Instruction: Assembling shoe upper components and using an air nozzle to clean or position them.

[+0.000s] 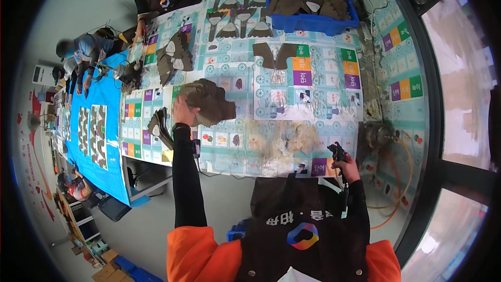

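My left hand (183,110) grips the left edge of a stack of grey-brown cut pieces (211,103) with scalloped outlines, above the patterned table cover. My right hand (348,169), near the table's front edge, is closed around a black spray gun (339,152) with a hose hanging below it. Beside my left wrist a small bundle of brown strips (162,129) lies on the table. Farther back is another pile of brown pieces (174,58) with pale patches. A single notched brown piece (274,55) lies flat on the right.
A blue crate (313,25) heaped with brown pieces stands at the back. Several pieces (243,16) are laid in rows beside it. An orange hose (402,188) loops at the right. Co-workers stand across the table and at the blue-covered table (116,125) to the left.
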Motion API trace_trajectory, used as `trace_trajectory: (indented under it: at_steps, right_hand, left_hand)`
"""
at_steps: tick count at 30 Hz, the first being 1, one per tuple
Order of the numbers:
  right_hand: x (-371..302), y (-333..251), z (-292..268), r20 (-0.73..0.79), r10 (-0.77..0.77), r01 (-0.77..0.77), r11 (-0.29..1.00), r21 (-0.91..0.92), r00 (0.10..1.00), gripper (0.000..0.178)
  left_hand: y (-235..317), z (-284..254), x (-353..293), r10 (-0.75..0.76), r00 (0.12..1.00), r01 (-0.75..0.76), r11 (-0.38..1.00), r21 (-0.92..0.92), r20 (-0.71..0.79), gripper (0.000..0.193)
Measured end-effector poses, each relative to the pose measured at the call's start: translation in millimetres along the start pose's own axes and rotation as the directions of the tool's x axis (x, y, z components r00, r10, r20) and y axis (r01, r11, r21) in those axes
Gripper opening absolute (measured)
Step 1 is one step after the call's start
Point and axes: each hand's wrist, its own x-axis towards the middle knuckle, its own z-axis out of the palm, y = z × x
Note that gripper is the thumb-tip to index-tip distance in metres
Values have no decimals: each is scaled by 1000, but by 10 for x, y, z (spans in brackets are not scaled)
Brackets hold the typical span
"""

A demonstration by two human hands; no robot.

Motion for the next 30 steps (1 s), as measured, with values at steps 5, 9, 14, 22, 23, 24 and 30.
trace_trajectory:
  at_steps: [5, 9, 14, 22, 23, 24, 30]
  right_hand:
    - [-33, 11, -6, 34, -45, 46, 999, -19, 998, 20]
    - [41, 221, -67, 45, -107, 104, 993, 57, 993, 23]
    - [2, 264, -17, -5, -55, 55, 998, 6, 998, 22]
    - [-192, 298, -102, -63, -33, 31, 999, -37, 997, 23]
    - [-213, 300, -114, -65, -34, 31, 999, -38, 997, 23]
    - [-227, 306, -121, -77, -26, 25, 1000, -11, 997, 23]
    - [-82, 658, -208, -87, -130, 132, 991, 25, 988, 24]
  left_hand:
    - [166, -261, -150, -41, 984, 33, 998, 47, 176, 35]
    - [318, -469, -670, 158, 955, -177, 983, 53, 253, 32]
    - [1289, -452, -1267, 241, 845, -133, 959, -249, 477, 22]
    - [2385, 98, -1584, 327, 801, 318, 478, -819, 502, 17]
    - [2411, 322, -1631, 316, 781, 398, 415, -818, 539, 18]
    - [2399, 550, -1679, 305, 758, 476, 349, -808, 577, 18]
    - [2256, 1276, -1962, 150, 738, 550, 431, -715, 658, 20]
